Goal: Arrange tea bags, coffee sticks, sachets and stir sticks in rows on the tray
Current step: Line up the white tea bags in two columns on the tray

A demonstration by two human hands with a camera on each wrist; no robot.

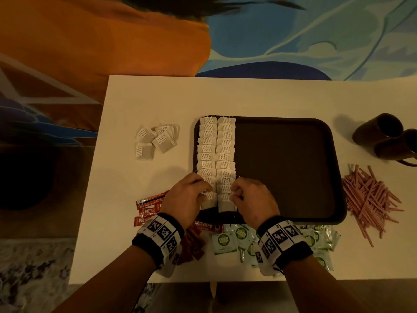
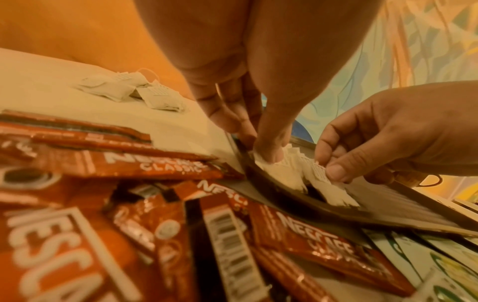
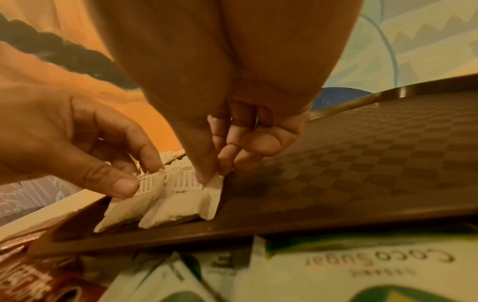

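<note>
A white table (image 1: 140, 105) stands by a wall painted orange and blue. In the middle of the table lies a big dark brown tray (image 1: 286, 168). Its floor has a checker pattern.

On the left part of the tray are two rows of tea bags (image 1: 216, 154). The rows lie side by side and run from the far edge to the near edge. The bags overlap one another like roof tiles.

To the right of the tray is a loose heap of pink stir sticks (image 1: 370, 199). Behind that heap, two dark mugs (image 1: 388, 136) lie on their sides.

At the near edge of the table is a pile of pale green Coco Sugar sachets (image 1: 228, 242). Left of them is a pile of red Nescafe coffee sticks (image 1: 146, 211). Some of both piles touch the tray's near rim.

A small bunch of loose tea bags (image 1: 155, 138) sits on the table to the left of the tray.

The left hand (image 1: 187, 195) pinches the nearest bag of the left row between thumb and fingers. The right hand (image 1: 252, 197) pinches the nearest bag of the right row, by its paper tag. Both wrists wear bands with black and white squares.
</note>
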